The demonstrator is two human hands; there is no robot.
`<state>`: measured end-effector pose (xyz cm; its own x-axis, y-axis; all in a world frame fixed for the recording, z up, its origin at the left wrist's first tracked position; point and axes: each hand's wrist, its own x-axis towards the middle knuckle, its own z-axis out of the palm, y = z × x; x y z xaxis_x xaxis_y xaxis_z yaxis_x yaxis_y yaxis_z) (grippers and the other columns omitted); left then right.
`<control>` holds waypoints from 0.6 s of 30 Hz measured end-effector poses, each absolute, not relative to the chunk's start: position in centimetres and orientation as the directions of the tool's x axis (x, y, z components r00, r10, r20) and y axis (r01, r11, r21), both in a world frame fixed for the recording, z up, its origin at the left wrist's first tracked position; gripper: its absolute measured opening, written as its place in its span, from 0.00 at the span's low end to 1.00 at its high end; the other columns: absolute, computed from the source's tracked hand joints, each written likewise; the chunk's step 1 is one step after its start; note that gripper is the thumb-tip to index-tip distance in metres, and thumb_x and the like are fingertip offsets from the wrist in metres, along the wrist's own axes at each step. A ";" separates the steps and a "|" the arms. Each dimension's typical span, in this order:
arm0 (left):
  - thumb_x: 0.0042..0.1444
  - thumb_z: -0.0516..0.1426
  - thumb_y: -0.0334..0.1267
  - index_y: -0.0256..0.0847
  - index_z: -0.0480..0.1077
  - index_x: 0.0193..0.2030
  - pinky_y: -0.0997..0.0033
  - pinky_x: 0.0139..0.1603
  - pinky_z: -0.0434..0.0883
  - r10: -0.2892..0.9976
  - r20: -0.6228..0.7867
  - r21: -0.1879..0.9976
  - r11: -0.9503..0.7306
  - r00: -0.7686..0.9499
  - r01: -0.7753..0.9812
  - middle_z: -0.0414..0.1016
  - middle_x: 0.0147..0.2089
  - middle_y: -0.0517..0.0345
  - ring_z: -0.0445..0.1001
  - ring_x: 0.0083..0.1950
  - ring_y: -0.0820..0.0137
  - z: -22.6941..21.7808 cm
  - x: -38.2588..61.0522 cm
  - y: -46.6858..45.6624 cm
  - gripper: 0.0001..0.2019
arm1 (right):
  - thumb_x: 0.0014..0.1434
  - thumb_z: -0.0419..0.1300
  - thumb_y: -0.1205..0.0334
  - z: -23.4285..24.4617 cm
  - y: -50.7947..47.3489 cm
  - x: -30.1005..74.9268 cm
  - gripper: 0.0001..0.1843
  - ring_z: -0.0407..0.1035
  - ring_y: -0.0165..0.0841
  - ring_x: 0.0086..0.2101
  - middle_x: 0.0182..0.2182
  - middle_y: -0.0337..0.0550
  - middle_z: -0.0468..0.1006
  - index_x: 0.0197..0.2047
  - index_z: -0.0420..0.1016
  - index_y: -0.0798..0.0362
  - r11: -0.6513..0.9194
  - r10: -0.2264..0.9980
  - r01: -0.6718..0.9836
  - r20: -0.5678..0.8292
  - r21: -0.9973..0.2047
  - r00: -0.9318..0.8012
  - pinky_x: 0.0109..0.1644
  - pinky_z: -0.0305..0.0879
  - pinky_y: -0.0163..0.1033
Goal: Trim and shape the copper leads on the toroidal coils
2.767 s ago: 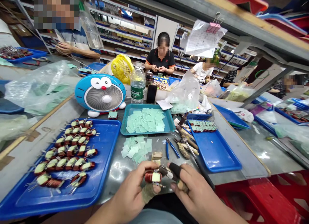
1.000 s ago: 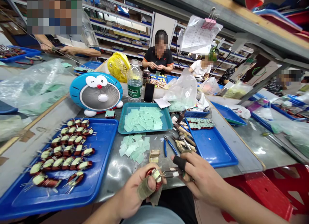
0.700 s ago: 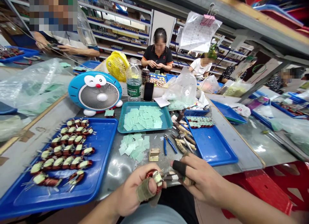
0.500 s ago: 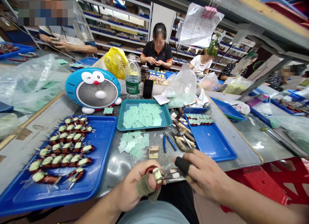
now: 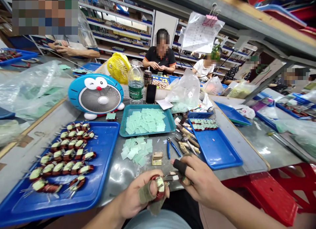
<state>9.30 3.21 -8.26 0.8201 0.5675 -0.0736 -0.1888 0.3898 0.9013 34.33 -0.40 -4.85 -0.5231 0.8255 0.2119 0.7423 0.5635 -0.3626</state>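
My left hand (image 5: 140, 192), its thumb wrapped in cloth tape, is closed around a copper-wound toroidal coil (image 5: 160, 186) with a pale yellow-green block on it. My right hand (image 5: 197, 178), with a black band on one finger, grips a pair of pliers (image 5: 174, 177); their handles are mostly hidden in the palm. The metal jaws reach the wire leads on the coil's right side. Beyond my hands stands a small wooden-topped block (image 5: 157, 158). Similar coils (image 5: 58, 166) lie in rows in the blue tray (image 5: 86, 202) at left.
Thin green sheets fill a teal tray (image 5: 122, 123), with more loose green sheets (image 5: 135, 151) before it. Blue-handled cutters (image 5: 172, 148) and several tools lie near the right blue tray (image 5: 219, 153). A cartoon-faced fan (image 5: 96, 94) and a bottle (image 5: 135, 87) stand behind. Co-workers sit opposite.
My right hand and the pliers have shifted slightly left and tilted, closer to the coil's leads. My left hand still holds the coil, turned a little. The camera view has moved slightly.
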 end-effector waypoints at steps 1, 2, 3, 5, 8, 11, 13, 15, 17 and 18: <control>0.53 0.55 0.70 0.32 0.70 0.39 0.78 0.28 0.57 0.571 -0.074 0.906 0.381 0.818 -0.183 0.63 0.30 0.57 0.59 0.27 0.78 -8.2 9.3 3.2 0.35 | 0.62 0.56 0.74 -4.8 -0.4 34.3 0.38 0.65 0.43 0.43 0.49 0.50 0.71 0.72 0.53 0.45 0.555 0.830 0.748 0.189 -0.363 -0.524 0.46 0.67 0.49; 0.54 0.55 0.70 0.33 0.70 0.39 0.78 0.29 0.57 0.577 -0.073 0.915 0.363 0.814 -0.175 0.64 0.30 0.56 0.59 0.28 0.78 -8.0 9.2 3.2 0.34 | 0.62 0.56 0.73 -4.7 -0.4 34.2 0.37 0.65 0.42 0.43 0.48 0.49 0.71 0.72 0.54 0.45 0.540 0.839 0.757 0.157 -0.369 -0.522 0.46 0.67 0.49; 0.54 0.55 0.69 0.32 0.70 0.39 0.78 0.30 0.58 0.587 -0.069 0.928 0.334 0.806 -0.165 0.64 0.31 0.55 0.60 0.30 0.77 -7.8 9.1 3.3 0.34 | 0.62 0.56 0.73 -4.6 -0.5 34.1 0.36 0.65 0.42 0.42 0.46 0.49 0.72 0.71 0.56 0.46 0.521 0.848 0.766 0.124 -0.375 -0.516 0.46 0.67 0.48; 0.55 0.55 0.69 0.32 0.70 0.38 0.78 0.33 0.59 0.617 -0.051 0.954 0.263 0.786 -0.144 0.65 0.33 0.54 0.62 0.33 0.76 -7.3 9.0 3.4 0.34 | 0.63 0.55 0.73 -4.6 -0.8 33.9 0.31 0.66 0.41 0.41 0.43 0.48 0.72 0.68 0.60 0.49 0.488 0.864 0.787 0.081 -0.376 -0.497 0.45 0.67 0.47; 0.56 0.54 0.68 0.33 0.70 0.38 0.77 0.36 0.61 0.649 -0.026 0.968 0.205 0.760 -0.142 0.66 0.35 0.53 0.64 0.36 0.74 -6.9 9.1 3.5 0.33 | 0.61 0.54 0.75 -4.8 -1.1 33.7 0.27 0.65 0.41 0.40 0.40 0.49 0.72 0.63 0.65 0.52 0.469 0.883 0.827 0.136 -0.309 -0.450 0.44 0.67 0.46; 0.57 0.54 0.68 0.33 0.69 0.38 0.77 0.35 0.60 0.660 -0.023 0.965 0.210 0.751 -0.155 0.65 0.34 0.55 0.62 0.34 0.75 -7.1 9.2 3.5 0.32 | 0.58 0.53 0.77 -4.9 -1.1 33.5 0.22 0.64 0.42 0.38 0.39 0.49 0.72 0.55 0.70 0.54 0.439 0.898 0.862 0.160 -0.256 -0.410 0.42 0.65 0.47; 0.57 0.54 0.67 0.34 0.68 0.38 0.77 0.34 0.60 0.660 -0.015 0.971 0.190 0.751 -0.148 0.65 0.34 0.56 0.61 0.34 0.76 -7.2 9.1 3.4 0.31 | 0.57 0.54 0.77 -4.8 -1.0 33.3 0.15 0.64 0.41 0.37 0.37 0.47 0.72 0.45 0.72 0.54 0.425 0.904 0.858 0.093 -0.289 -0.417 0.41 0.65 0.46; 0.58 0.54 0.66 0.34 0.68 0.38 0.78 0.34 0.59 0.652 -0.003 0.978 0.161 0.758 -0.134 0.64 0.33 0.56 0.60 0.33 0.77 -7.3 8.8 3.5 0.30 | 0.58 0.54 0.75 -4.6 -1.0 33.3 0.10 0.65 0.40 0.37 0.37 0.46 0.72 0.40 0.70 0.53 0.423 0.900 0.844 0.046 -0.330 -0.433 0.41 0.66 0.46; 0.59 0.54 0.66 0.35 0.67 0.38 0.78 0.33 0.58 0.635 0.006 0.982 0.143 0.773 -0.126 0.63 0.32 0.58 0.59 0.32 0.78 -7.3 8.4 3.6 0.30 | 0.60 0.55 0.74 -4.4 -0.9 33.4 0.12 0.65 0.42 0.41 0.41 0.48 0.72 0.46 0.70 0.53 0.430 0.897 0.834 0.053 -0.345 -0.440 0.45 0.67 0.48; 0.59 0.53 0.66 0.35 0.67 0.38 0.78 0.33 0.58 0.629 0.009 0.983 0.137 0.777 -0.122 0.63 0.31 0.59 0.59 0.31 0.78 -7.3 8.1 3.7 0.30 | 0.62 0.54 0.74 -4.4 -0.9 33.5 0.16 0.66 0.43 0.43 0.43 0.49 0.72 0.51 0.69 0.52 0.429 0.898 0.833 0.068 -0.350 -0.434 0.47 0.67 0.49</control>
